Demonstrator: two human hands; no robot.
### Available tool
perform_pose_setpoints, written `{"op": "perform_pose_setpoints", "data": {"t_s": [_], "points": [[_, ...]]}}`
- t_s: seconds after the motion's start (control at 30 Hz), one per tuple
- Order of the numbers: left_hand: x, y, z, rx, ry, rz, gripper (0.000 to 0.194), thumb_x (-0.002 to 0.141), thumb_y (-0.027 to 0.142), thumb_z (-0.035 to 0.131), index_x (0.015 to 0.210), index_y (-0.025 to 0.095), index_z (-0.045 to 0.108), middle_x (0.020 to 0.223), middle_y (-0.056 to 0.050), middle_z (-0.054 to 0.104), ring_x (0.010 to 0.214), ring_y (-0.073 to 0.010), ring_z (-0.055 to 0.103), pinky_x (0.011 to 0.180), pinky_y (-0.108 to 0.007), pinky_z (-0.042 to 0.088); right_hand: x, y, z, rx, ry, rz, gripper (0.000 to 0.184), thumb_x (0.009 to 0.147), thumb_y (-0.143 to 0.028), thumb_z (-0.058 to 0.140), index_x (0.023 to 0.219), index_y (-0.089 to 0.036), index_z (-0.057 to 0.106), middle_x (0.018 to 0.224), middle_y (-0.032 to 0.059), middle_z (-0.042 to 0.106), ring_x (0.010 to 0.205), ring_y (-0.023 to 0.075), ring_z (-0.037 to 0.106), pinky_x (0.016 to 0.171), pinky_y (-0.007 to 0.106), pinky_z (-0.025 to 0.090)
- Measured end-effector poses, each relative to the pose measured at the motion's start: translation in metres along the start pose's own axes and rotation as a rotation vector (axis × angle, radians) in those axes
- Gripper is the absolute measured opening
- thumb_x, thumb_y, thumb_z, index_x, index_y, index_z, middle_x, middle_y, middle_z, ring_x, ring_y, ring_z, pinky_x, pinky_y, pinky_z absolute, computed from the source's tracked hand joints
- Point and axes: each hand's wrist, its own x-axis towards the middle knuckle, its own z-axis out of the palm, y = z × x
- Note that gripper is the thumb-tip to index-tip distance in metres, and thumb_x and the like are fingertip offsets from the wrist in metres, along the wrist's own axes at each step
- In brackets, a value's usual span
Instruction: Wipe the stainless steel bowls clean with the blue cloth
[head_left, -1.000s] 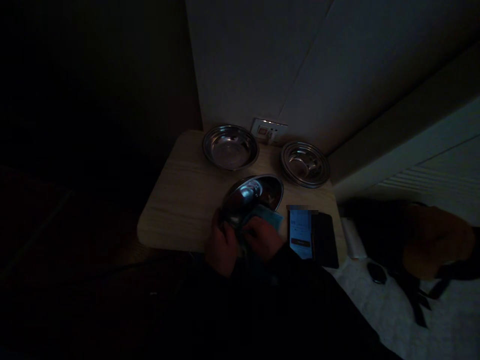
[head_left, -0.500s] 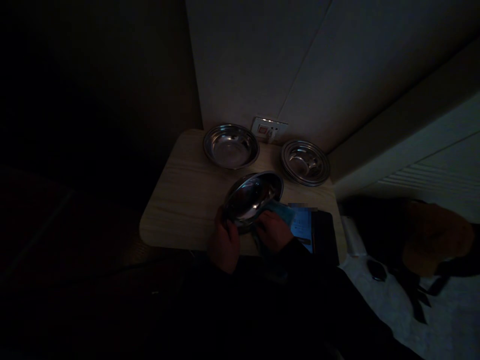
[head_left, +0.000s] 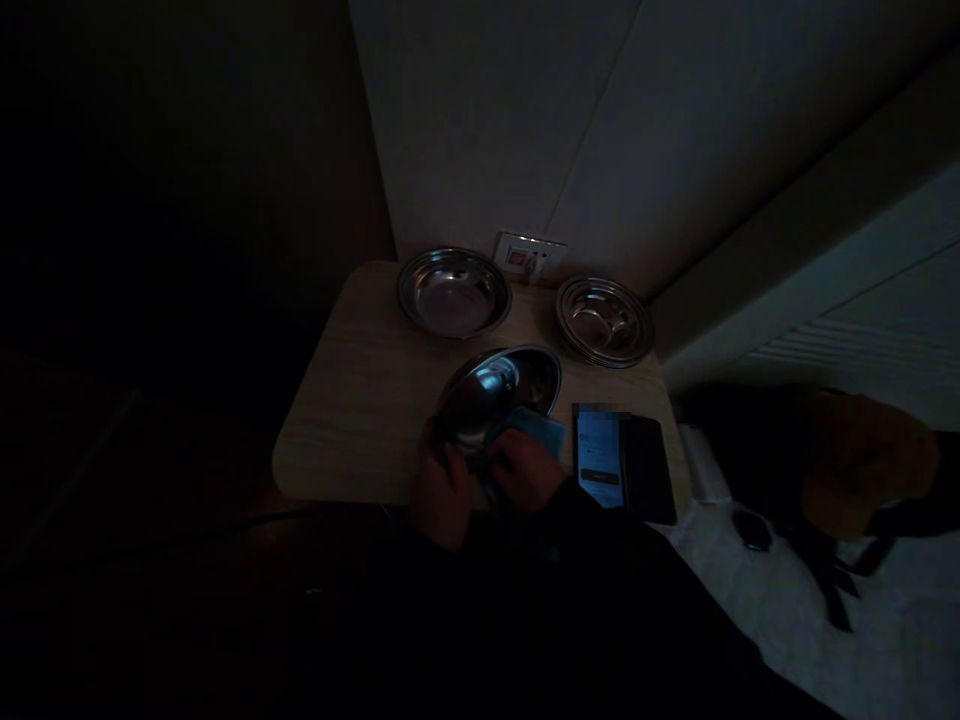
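A shiny metal bowl (head_left: 536,375) is tilted over the front of a small wooden table (head_left: 337,420). My left hand (head_left: 442,495) is closed on its near-left rim. Bunched in my right hand (head_left: 525,470) is a blue-green cloth (head_left: 544,428), pressed against the near rim and inside of the bowl. The fingertips of both hands are partly lost in the dark. Behind the bowl stand a wide metal dish (head_left: 454,300) on the left and a stack of metal bowls (head_left: 604,325) on the right.
A lit phone in a dark flip case (head_left: 649,470) lies at the table's right front. A wall socket (head_left: 529,257) with a plug is behind the dishes. Right of the table, a brown and black item (head_left: 862,465) rests on a pale surface. The scene is very dim.
My right hand and the cloth have shifted left along the bowl, uncovering more of the phone screen. My left hand keeps its hold on the rim. The whole view has shifted slightly.
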Motion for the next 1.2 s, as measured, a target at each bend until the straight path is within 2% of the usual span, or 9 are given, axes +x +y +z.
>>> {"op": "perform_pose_setpoints", "data": {"t_s": [0.1, 0.2, 0.3, 0.47, 0.6, 0.7, 0.83, 0.97, 1.2], "points": [[-0.001, 0.004, -0.002, 0.018, -0.032, -0.010, 0.046, 0.085, 0.035, 0.035, 0.122, 0.009, 0.045, 0.066, -0.009, 0.064, 0.059, -0.0215, 0.061, 0.051, -0.029, 0.041, 0.001, 0.003, -0.001, -0.052, 0.034, 0.039, 0.012, 0.076, -0.008, 0.050, 0.079, -0.014, 0.060, 0.088, 0.0084, 0.059, 0.088, 0.0189, 0.053, 0.079, 0.029, 0.039], [-0.001, 0.007, -0.003, 0.041, -0.054, -0.024, 0.047, 0.086, 0.034, 0.034, 0.125, 0.008, 0.042, 0.069, -0.011, 0.065, 0.061, -0.0227, 0.062, 0.054, -0.031, 0.042, 0.001, 0.001, -0.001, -0.026, 0.017, 0.032, 0.012, 0.076, -0.008, 0.051, 0.080, -0.015, 0.060, 0.087, 0.0064, 0.059, 0.086, 0.0168, 0.053, 0.077, 0.027, 0.040], [0.000, 0.003, -0.001, 0.046, -0.018, -0.049, 0.046, 0.085, 0.035, 0.036, 0.122, 0.009, 0.045, 0.072, -0.012, 0.065, 0.064, -0.0232, 0.062, 0.054, -0.031, 0.042, 0.000, -0.001, 0.000, 0.014, -0.012, 0.004, 0.011, 0.076, -0.009, 0.052, 0.080, -0.015, 0.060, 0.086, 0.0053, 0.059, 0.084, 0.0155, 0.054, 0.075, 0.024, 0.041], [0.000, -0.005, 0.003, -0.015, -0.005, 0.008, 0.045, 0.085, 0.037, 0.036, 0.120, 0.010, 0.046, 0.071, -0.010, 0.065, 0.062, -0.0215, 0.063, 0.054, -0.030, 0.042, -0.002, 0.004, 0.000, -0.079, 0.061, 0.037, 0.013, 0.078, -0.009, 0.049, 0.083, -0.013, 0.060, 0.092, 0.0094, 0.059, 0.090, 0.0198, 0.052, 0.081, 0.030, 0.039], [0.000, -0.004, 0.003, -0.026, -0.001, 0.003, 0.045, 0.085, 0.037, 0.036, 0.120, 0.010, 0.046, 0.077, -0.012, 0.067, 0.067, -0.0225, 0.063, 0.057, -0.031, 0.044, -0.001, 0.001, 0.003, 0.000, 0.008, 0.011, 0.012, 0.077, -0.008, 0.051, 0.082, -0.014, 0.060, 0.089, 0.0068, 0.059, 0.086, 0.0167, 0.053, 0.077, 0.025, 0.041], [0.000, -0.002, 0.001, -0.037, -0.005, -0.003, 0.045, 0.085, 0.035, 0.037, 0.121, 0.011, 0.046, 0.083, -0.013, 0.067, 0.070, -0.0224, 0.064, 0.059, -0.031, 0.044, -0.001, 0.001, 0.002, -0.013, 0.009, -0.011, 0.014, 0.076, -0.007, 0.050, 0.084, -0.013, 0.060, 0.091, 0.0079, 0.059, 0.089, 0.0177, 0.053, 0.081, 0.027, 0.040], [-0.001, 0.003, 0.000, -0.032, -0.006, -0.006, 0.043, 0.084, 0.035, 0.037, 0.119, 0.011, 0.047, 0.076, -0.012, 0.066, 0.065, -0.0217, 0.062, 0.056, -0.031, 0.043, 0.000, 0.001, -0.001, -0.044, 0.038, 0.022, 0.018, 0.077, -0.005, 0.048, 0.088, -0.010, 0.061, 0.095, 0.0118, 0.059, 0.093, 0.0204, 0.052, 0.083, 0.030, 0.039], [0.000, 0.003, 0.000, 0.011, 0.001, -0.046, 0.041, 0.084, 0.034, 0.038, 0.114, 0.010, 0.051, 0.077, -0.013, 0.066, 0.065, -0.0221, 0.062, 0.056, -0.030, 0.042, 0.000, -0.004, 0.003, -0.017, 0.004, -0.010, 0.014, 0.078, -0.008, 0.050, 0.084, -0.013, 0.061, 0.089, 0.0071, 0.060, 0.086, 0.0165, 0.054, 0.078, 0.025, 0.041], [-0.001, -0.001, 0.003, 0.018, -0.013, -0.033, 0.040, 0.085, 0.036, 0.035, 0.110, 0.010, 0.053, 0.074, -0.012, 0.065, 0.065, -0.0222, 0.061, 0.055, -0.030, 0.041, 0.000, -0.002, 0.001, -0.046, 0.068, 0.000, 0.016, 0.077, -0.007, 0.049, 0.085, -0.012, 0.062, 0.093, 0.0092, 0.060, 0.091, 0.0188, 0.052, 0.082, 0.029, 0.039]]}}
